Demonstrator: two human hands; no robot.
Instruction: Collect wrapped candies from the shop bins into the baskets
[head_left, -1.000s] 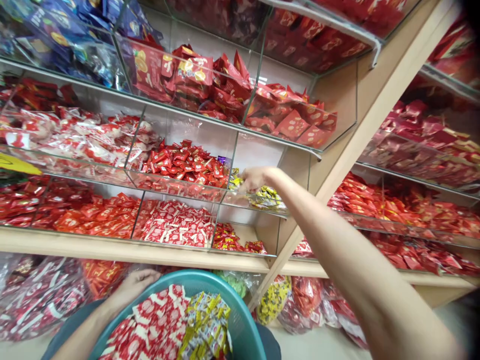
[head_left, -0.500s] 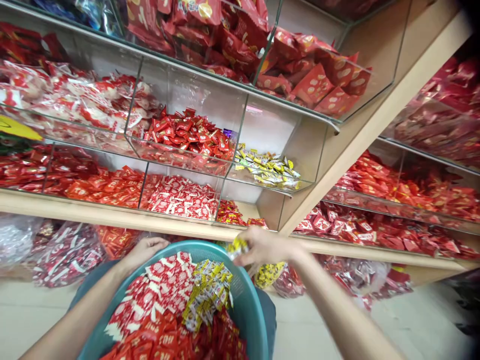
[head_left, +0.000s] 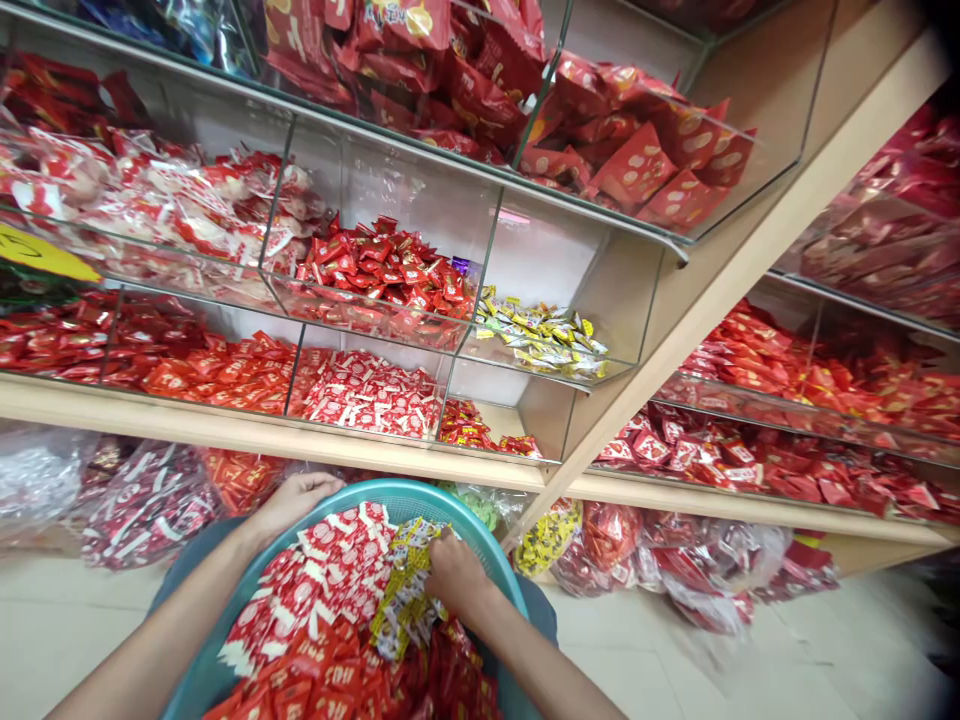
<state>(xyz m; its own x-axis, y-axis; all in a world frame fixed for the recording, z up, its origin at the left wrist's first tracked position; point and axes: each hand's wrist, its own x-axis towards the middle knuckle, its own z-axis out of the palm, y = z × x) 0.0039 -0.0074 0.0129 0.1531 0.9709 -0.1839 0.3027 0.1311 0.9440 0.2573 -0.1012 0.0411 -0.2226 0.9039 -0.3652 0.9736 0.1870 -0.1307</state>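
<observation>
Reaching into a round teal plastic basket (head_left: 504, 560), the person's right hand (head_left: 455, 572) is over small yellow-and-silver wrapped packets (head_left: 401, 610), knuckles up and fingers curled; its fingertips are hidden, so I cannot tell whether they are clamped on any packet; the left hand (head_left: 300, 500) lies at the basket's far left rim, fingers bent and close together, and I cannot tell whether they grip it. The yellow-and-silver packets lie heaped inside the basket, toward its far right side; to their left are red-and-white wrapped packets (head_left: 341, 565); nearer the person lie glossy red packets (head_left: 315, 675). Beyond the basket, a pale wooden shelf unit (head_left: 300, 430) bears clear-walled compartments (head_left: 540, 250); one, just left of the slanting upright, holds loose yellow-and-white packets (head_left: 540, 338); the next to its left holds small shiny red packets (head_left: 390, 265); below, filled clear plastic bags (head_left: 150, 505) rest on a pale floor (head_left: 637, 640).
</observation>
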